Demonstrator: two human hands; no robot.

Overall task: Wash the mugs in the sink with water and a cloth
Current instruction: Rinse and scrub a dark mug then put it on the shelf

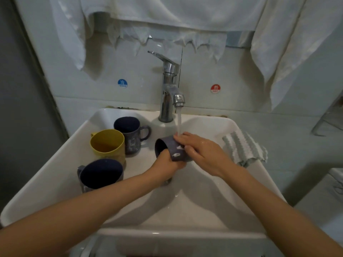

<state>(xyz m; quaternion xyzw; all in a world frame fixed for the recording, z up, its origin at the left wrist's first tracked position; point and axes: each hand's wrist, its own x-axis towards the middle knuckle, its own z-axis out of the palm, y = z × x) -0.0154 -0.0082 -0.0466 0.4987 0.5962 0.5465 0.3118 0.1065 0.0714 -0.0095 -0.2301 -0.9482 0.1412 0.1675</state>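
Your left hand (167,165) reaches into the mouth of a grey mug (175,148), the fingers hidden inside it and the rest of the hand closed against its lower wall, so you grip it by the rim. Your right hand (201,151) lies over the outside of the same mug, fingers curled round its upper side near the base. The mug lies on its side above the middle of the sink (55,175), its mouth facing left.

The water stream (179,121) falls from the tap (169,89) onto your right fingertips and the mug's wall.

On the sink's left side three more mugs stand upright and close together: a dark mug at the back (132,138) with its handle to the right, a yellow mug (109,145) just in front of it, and a dark mug nearest you (101,175).

A green-and-white striped cloth (245,149) lies draped over the sink's right rim, apart from both hands.

On the wall, a blue cold sticker (122,83) sits left of the tap and a red hot sticker (215,88) right of it. White towels (167,13) hang above.
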